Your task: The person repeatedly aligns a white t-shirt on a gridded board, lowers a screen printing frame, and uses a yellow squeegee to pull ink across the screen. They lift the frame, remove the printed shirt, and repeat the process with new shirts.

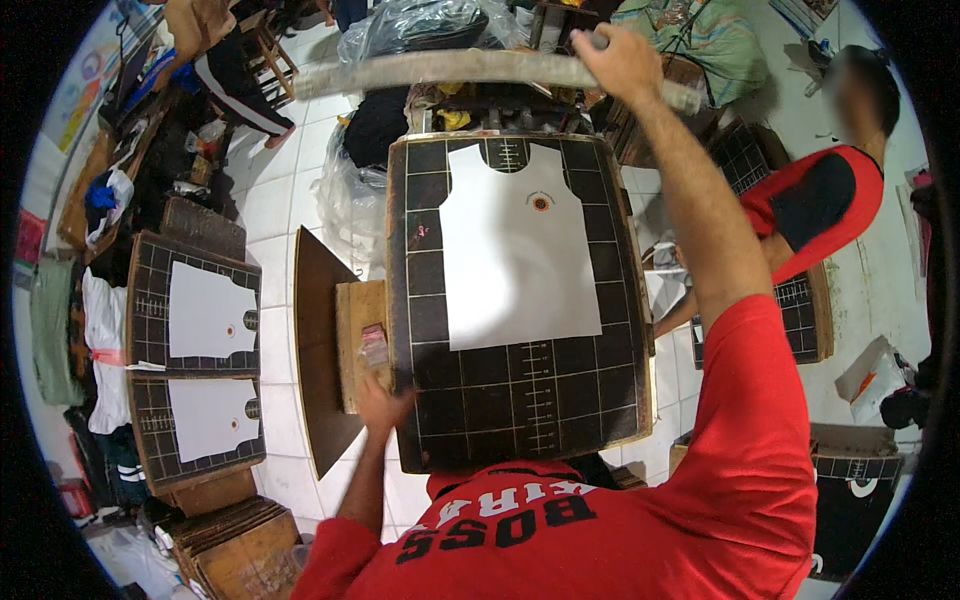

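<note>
My right hand (612, 62) is raised at the top, closed on a long pale bar (470, 70) with a dark grip, held across the view beyond the board. My left hand (385, 400) is at the lower left edge of the black gridded board (510, 395) in front of me, its fingers apparently on that edge; what they grip is unclear. On the board lies a white shirt-shaped cut piece (515, 275) with a small round printed emblem (540, 204). Just left of the board, a small reddish block (372, 340) sits on a wooden ledge (352, 300).
Two boards with white pieces (205, 310) stand at left, beside a leaning brown panel (318, 390). A co-worker in red (830, 205) bends over boards at right. Another person (230, 70) is at upper left. Plastic bags (410, 35) and a green sack (700, 55) lie at the back.
</note>
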